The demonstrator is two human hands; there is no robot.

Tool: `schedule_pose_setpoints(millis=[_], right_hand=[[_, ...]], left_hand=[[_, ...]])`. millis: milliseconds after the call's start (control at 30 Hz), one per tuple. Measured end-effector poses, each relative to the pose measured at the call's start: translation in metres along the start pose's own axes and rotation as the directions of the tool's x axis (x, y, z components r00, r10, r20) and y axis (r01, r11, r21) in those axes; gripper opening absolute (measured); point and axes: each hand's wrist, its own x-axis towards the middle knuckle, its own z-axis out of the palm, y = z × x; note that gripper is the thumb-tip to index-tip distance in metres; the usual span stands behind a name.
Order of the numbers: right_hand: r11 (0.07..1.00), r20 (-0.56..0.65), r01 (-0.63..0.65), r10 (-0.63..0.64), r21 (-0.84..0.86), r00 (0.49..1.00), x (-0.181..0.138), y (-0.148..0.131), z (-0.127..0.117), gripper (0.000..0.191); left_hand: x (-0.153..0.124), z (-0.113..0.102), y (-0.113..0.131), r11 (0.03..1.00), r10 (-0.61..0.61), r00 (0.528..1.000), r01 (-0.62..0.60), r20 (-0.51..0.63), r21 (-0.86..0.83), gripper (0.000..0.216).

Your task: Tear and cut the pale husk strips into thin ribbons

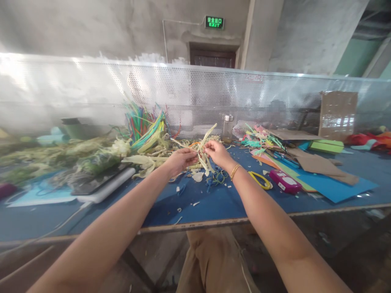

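Between my two hands, above the middle of the table, is a bunch of pale dried husk strips (204, 151), with one long strip sticking up and others hanging down. My left hand (183, 159) pinches the bunch from the left, fingertips closed on it. From the right, my right hand (217, 153) grips the strips between thumb and fingers; a gold bracelet (235, 172) is on that wrist. Blue tangled threads (217, 177) and small pale scraps (198, 176) lie on the table just below. How the strips are joined is too small to tell.
Heaped husks (76, 148) and colourful pipe cleaners (143, 126) fill the left. A power strip (106, 186) with a cord lies there. At right are yellow-handled scissors (260, 180), a magenta device (284, 181), and blue paper (336, 187). A glass bottle (227, 128) stands behind, before a perforated metal screen (171, 93).
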Motion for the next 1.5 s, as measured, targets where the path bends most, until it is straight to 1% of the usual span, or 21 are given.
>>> schedule_pose_setpoints(millis=[100,200,267,333,433,533,667,733,867,967,1033,1100,1167,1200,1233,1267,1333,1367,1400,1433,1500], right_hand=[[0.974,0.08,-0.136,0.123,0.179,0.989,-0.003,0.0,0.008,0.017],[0.953,0.127,-0.196,0.17,0.233,0.977,-0.007,-0.001,0.013,0.028],[0.965,0.087,-0.172,0.158,0.198,0.984,-0.008,-0.003,0.014,0.03],[0.98,0.013,-0.134,0.133,0.148,0.991,-0.007,-0.004,0.014,0.029],[0.987,-0.055,-0.092,0.101,0.134,0.993,-0.005,-0.006,0.013,0.029],[0.987,-0.075,-0.063,0.075,0.15,0.994,-0.004,-0.006,0.016,0.031],[0.981,-0.093,-0.059,0.077,0.183,0.993,-0.003,-0.003,0.021,0.034],[0.967,-0.079,-0.076,0.098,0.244,0.992,-0.003,-0.002,0.023,0.033],[0.918,-0.067,-0.132,0.168,0.373,0.983,-0.004,-0.002,0.024,0.034],[0.867,-0.062,-0.164,0.218,0.47,0.974,-0.002,-0.003,0.02,0.034],[0.822,-0.105,-0.179,0.277,0.541,0.955,0.003,-0.002,0.011,0.032],[0.801,-0.262,-0.128,0.336,0.585,0.905,0.009,0.001,-0.005,0.026],[0.833,-0.471,-0.035,0.346,0.552,0.811,0.015,0.006,-0.023,0.02],[0.86,-0.545,-0.013,0.334,0.509,0.769,0.017,0.008,-0.031,0.019],[0.887,-0.585,-0.025,0.325,0.461,0.743,0.018,0.011,-0.037,0.019],[0.909,-0.59,-0.07,0.325,0.412,0.739,0.018,0.013,-0.041,0.02],[0.924,-0.52,-0.218,0.359,0.314,0.775,0.015,0.016,-0.042,0.022],[0.92,-0.462,-0.29,0.385,0.265,0.799,0.012,0.016,-0.04,0.022],[0.914,-0.393,-0.346,0.403,0.211,0.827,0.009,0.015,-0.036,0.022],[0.913,-0.316,-0.381,0.409,0.15,0.856,0.006,0.014,-0.032,0.023],[0.927,-0.157,-0.373,0.366,-0.022,0.918,0.001,0.011,-0.022,0.025]], left_hand=[[0.0,-0.001,-0.001,0.997,0.017,1.0,-0.017,-0.003,0.07,0.012],[-0.001,-0.003,0.0,0.987,0.025,1.0,-0.023,-0.009,0.158,0.016],[-0.001,-0.003,0.001,0.976,0.018,1.0,-0.013,-0.018,0.218,0.017],[-0.001,-0.002,0.004,0.961,0.002,1.0,0.004,-0.021,0.276,0.017],[-0.001,-0.001,0.007,0.947,0.008,1.0,-0.001,-0.021,0.323,0.015],[0.001,-0.001,0.008,0.942,0.044,0.999,-0.034,-0.022,0.335,0.013],[0.002,-0.003,0.008,0.932,0.047,0.999,-0.038,-0.016,0.359,0.006],[0.003,-0.004,0.007,0.936,0.046,0.999,-0.045,0.004,0.349,0.004],[0.003,-0.003,0.005,0.955,0.029,1.0,-0.029,0.007,0.296,0.009],[0.003,-0.001,0.004,0.973,0.02,0.999,-0.029,0.042,0.231,0.006],[0.002,-0.001,0.004,0.979,0.033,0.999,-0.037,0.024,0.199,0.012],[0.004,-0.003,0.004,0.98,0.057,0.997,-0.045,-0.059,0.192,0.023],[0.006,-0.007,0.004,0.974,0.106,0.981,-0.07,-0.165,0.214,0.031],[0.008,-0.01,0.004,0.969,0.135,0.969,-0.085,-0.207,0.233,0.031],[0.01,-0.012,0.003,0.961,0.161,0.957,-0.097,-0.24,0.258,0.03],[0.011,-0.015,0.003,0.952,0.181,0.948,-0.102,-0.261,0.29,0.029],[0.013,-0.018,0.0,0.915,0.194,0.949,-0.083,-0.248,0.395,0.027],[0.013,-0.019,-0.002,0.874,0.194,0.959,-0.073,-0.207,0.481,0.026],[0.012,-0.019,-0.004,0.809,0.19,0.972,-0.074,-0.14,0.584,0.025],[0.011,-0.019,-0.006,0.72,0.175,0.983,-0.093,-0.051,0.688,0.023],[0.006,-0.015,-0.009,0.511,0.085,0.983,-0.181,0.16,0.84,0.02]])
